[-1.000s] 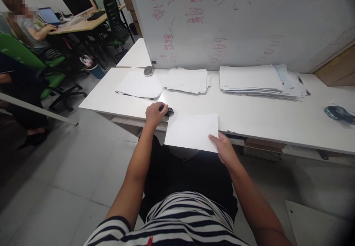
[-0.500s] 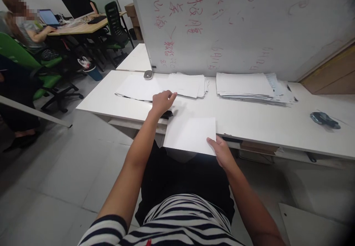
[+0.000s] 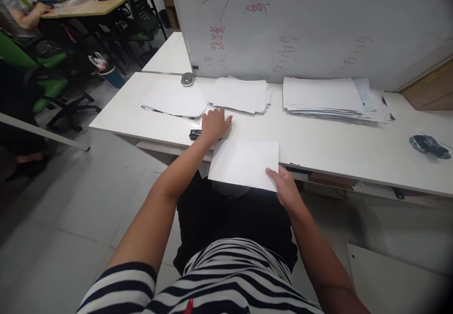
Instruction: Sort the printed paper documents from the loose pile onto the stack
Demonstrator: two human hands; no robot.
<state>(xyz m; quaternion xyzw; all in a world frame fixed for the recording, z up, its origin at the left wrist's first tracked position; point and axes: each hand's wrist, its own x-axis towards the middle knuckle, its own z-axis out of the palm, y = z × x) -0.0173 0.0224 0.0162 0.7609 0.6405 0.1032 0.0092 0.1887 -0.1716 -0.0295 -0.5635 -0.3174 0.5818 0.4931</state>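
My right hand (image 3: 287,187) pinches the right edge of a white sheet of paper (image 3: 244,163), thumb on top. The sheet lies at the desk's front edge, partly overhanging it; whether it is one sheet or several I cannot tell. My left hand (image 3: 214,124) is palm down over the desk, fingers apart, just beyond the sheet's far left corner. Partly hidden under that hand and wrist is a black object that looks like a stapler (image 3: 195,135). Close to the left fingertips lies a stack of white papers (image 3: 240,95).
Left of the stack lie more papers (image 3: 173,98) and a computer mouse (image 3: 187,79). A thicker paper pile (image 3: 318,95) sits right, before a whiteboard (image 3: 318,26). Far right on the white desk (image 3: 336,144) is a dark item in clear plastic (image 3: 430,146). A seated person (image 3: 26,19) works behind, left.
My left hand has moved slightly forward and right, its fingers now lower and more spread, and more of the black object shows. My right hand still holds the paper. The view has tilted down.
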